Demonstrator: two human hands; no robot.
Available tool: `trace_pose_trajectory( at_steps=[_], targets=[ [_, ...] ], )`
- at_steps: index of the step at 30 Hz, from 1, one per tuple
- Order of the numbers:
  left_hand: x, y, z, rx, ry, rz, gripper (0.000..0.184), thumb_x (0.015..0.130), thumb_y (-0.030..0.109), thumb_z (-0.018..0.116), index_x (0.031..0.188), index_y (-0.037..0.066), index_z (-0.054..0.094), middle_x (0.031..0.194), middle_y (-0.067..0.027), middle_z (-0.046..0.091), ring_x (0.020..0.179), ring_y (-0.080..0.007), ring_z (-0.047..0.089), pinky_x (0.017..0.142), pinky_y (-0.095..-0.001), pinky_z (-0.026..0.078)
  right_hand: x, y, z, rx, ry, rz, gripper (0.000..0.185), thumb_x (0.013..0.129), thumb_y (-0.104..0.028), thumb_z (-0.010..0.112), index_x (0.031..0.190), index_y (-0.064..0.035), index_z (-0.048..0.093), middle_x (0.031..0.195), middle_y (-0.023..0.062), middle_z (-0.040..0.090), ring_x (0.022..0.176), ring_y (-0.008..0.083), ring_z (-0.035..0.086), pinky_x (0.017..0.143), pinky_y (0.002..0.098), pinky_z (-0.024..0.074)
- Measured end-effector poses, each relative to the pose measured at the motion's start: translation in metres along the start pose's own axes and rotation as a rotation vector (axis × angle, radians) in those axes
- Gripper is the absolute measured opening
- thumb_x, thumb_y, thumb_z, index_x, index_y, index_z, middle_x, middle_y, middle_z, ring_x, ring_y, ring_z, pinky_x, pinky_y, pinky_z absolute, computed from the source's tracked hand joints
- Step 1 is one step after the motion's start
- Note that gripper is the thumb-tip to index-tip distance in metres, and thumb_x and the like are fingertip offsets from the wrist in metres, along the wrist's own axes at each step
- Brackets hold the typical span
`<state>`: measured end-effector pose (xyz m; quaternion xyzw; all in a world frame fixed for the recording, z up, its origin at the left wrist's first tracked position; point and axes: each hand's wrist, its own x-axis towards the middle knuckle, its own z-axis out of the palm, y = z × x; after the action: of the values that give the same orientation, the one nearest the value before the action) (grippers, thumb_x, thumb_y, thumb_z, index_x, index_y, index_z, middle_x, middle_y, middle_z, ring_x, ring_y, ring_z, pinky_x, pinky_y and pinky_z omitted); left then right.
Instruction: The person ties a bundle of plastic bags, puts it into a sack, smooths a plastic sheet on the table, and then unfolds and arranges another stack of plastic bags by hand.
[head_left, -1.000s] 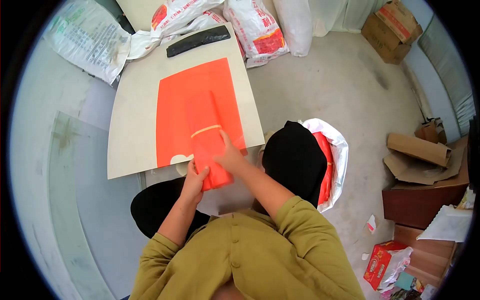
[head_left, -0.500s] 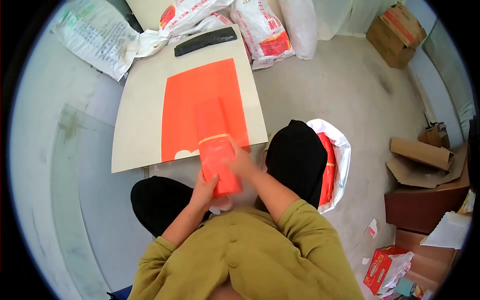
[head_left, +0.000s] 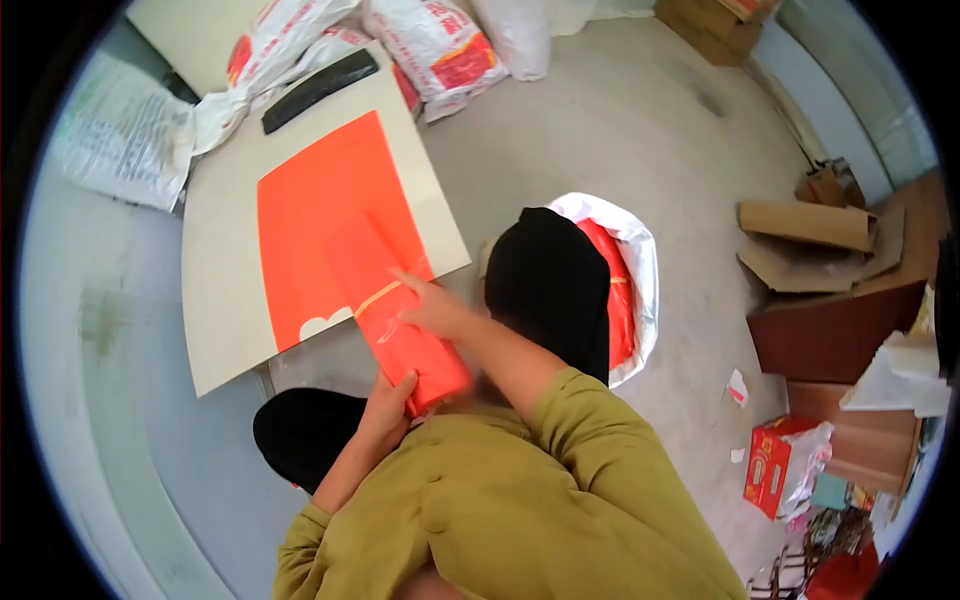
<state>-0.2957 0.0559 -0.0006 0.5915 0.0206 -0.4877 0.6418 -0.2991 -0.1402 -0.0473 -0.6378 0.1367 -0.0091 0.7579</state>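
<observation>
A folded bundle of red plastic bags (head_left: 405, 345), with a yellowish rubber band (head_left: 377, 297) around it, slants in front of my body. My left hand (head_left: 388, 405) grips its lower left edge, thumb on top. At the band, my right hand (head_left: 435, 308) holds the right edge, index finger and thumb over the upper face; its other fingers are hidden. Beyond the bundle, a flat orange-red bag (head_left: 325, 205) with a scalloped cutout at its near edge lies on a pale board (head_left: 220, 300). The bundle's far end overlaps it in the same colour.
A folded black plastic piece (head_left: 320, 90) lies at the board's far edge. White printed sacks (head_left: 435, 50) stand behind. Beside my right knee, a white sack (head_left: 648, 300) holds more red bundles (head_left: 618, 300). Cardboard boxes (head_left: 810, 225) and a red carton (head_left: 768, 470) sit to the right.
The view has turned, so the board appears farther left and tilted. The bundle is now angled more, its far end pointing left. My right hand has come up beside the rubber band.
</observation>
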Motion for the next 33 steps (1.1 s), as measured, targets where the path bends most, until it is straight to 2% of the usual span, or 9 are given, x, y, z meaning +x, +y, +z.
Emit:
trace_pose_trajectory(
  at_steps=[4,7,10,14,20,26,29,32,33],
  targets=[
    [0.001,-0.007,-0.007,0.046,-0.008,-0.025,0.044,0.105,0.008,0.049,0.145,0.009,0.03,0.132,-0.0141,0.054,0.1,-0.0259,0.064,0.068,-0.0371,0.057,-0.005,0.001,0.0,0.002,0.019,-0.028,0.076,0.084,-0.006,0.067,0.155,-0.0089,0.04,0.137,0.0179,0.058,0.112,0.0223,0.061,0.094,0.0327,0.051],
    [-0.004,-0.008,-0.014,0.0,-0.044,-0.024,0.051,0.104,0.005,0.05,0.149,0.01,0.027,0.134,-0.0144,0.053,0.104,-0.0274,0.063,0.072,-0.04,0.058,-0.013,-0.021,-0.001,0.024,-0.001,0.166,0.07,0.084,-0.007,0.067,0.151,-0.0103,0.046,0.134,0.016,0.058,0.115,0.0208,0.06,0.097,0.0344,0.05],
    [-0.01,-0.013,-0.008,-0.065,0.001,0.045,0.06,0.101,0.001,0.052,0.153,0.01,0.023,0.138,-0.0141,0.05,0.115,-0.0285,0.059,0.087,-0.0431,0.057,0.01,0.014,0.002,0.05,0.032,-0.009,0.071,0.083,-0.007,0.07,0.15,-0.01,0.046,0.138,0.017,0.057,0.12,0.0246,0.058,0.098,0.0339,0.0503],
    [-0.008,-0.021,-0.011,-0.07,-0.078,0.096,0.064,0.098,-0.003,0.054,0.153,0.004,0.022,0.145,-0.0135,0.046,0.131,-0.0257,0.049,0.11,-0.0415,0.043,0.013,0.021,0.002,0.086,0.004,0.039,0.071,0.084,-0.005,0.07,0.15,-0.0099,0.045,0.141,0.0158,0.054,0.123,0.0261,0.057,0.102,0.0356,0.0495],
    [-0.003,-0.022,-0.008,0.068,-0.142,0.171,0.062,0.1,0.005,0.058,0.153,0.004,0.026,0.14,-0.0133,0.053,0.119,-0.025,0.061,0.103,-0.0397,0.05,-0.001,-0.014,-0.01,0.174,-0.014,0.045,0.072,0.086,0.001,0.069,0.152,-0.0076,0.042,0.142,0.0146,0.053,0.123,0.0243,0.057,0.103,0.0351,0.0493],
    [-0.032,0.035,0.029,0.168,-0.347,0.005,0.076,0.096,0.029,0.07,0.153,0.008,0.023,0.116,-0.0124,0.062,0.074,-0.021,0.067,0.071,-0.03,0.054,-0.024,-0.052,-0.045,0.296,0.112,0.001,0.073,0.086,0.001,0.068,0.153,-0.0047,0.039,0.144,0.0136,0.052,0.121,0.0217,0.058,0.104,0.0342,0.0482],
    [-0.021,0.031,0.019,0.271,-0.556,0.044,0.079,0.094,0.04,0.072,0.152,0.009,0.028,0.115,-0.0108,0.063,0.08,-0.0195,0.067,0.071,-0.0292,0.053,-0.05,-0.07,-0.08,0.358,0.192,-0.129,0.074,0.086,-0.002,0.071,0.153,-0.0034,0.039,0.148,0.015,0.049,0.128,0.0236,0.054,0.107,0.0349,0.0461],
    [-0.021,0.029,0.018,0.252,-0.563,0.01,0.06,0.099,0.023,0.062,0.15,0.006,0.034,0.112,-0.0113,0.063,0.088,-0.0188,0.067,0.075,-0.0293,0.051,-0.085,-0.085,-0.115,0.393,0.308,-0.226,0.075,0.087,-0.002,0.07,0.154,-0.0033,0.037,0.151,0.0126,0.046,0.133,0.0226,0.051,0.11,0.0359,0.0434],
    [-0.02,0.027,0.016,0.235,-0.553,-0.002,0.062,0.099,0.03,0.063,0.149,0.006,0.036,0.112,-0.0103,0.063,0.089,-0.0184,0.066,0.075,-0.0287,0.051,-0.098,-0.086,-0.128,0.426,0.322,-0.259,0.074,0.088,-0.001,0.069,0.155,-0.004,0.037,0.151,0.0121,0.047,0.133,0.0228,0.051,0.11,0.0362,0.0435]
  ],
)
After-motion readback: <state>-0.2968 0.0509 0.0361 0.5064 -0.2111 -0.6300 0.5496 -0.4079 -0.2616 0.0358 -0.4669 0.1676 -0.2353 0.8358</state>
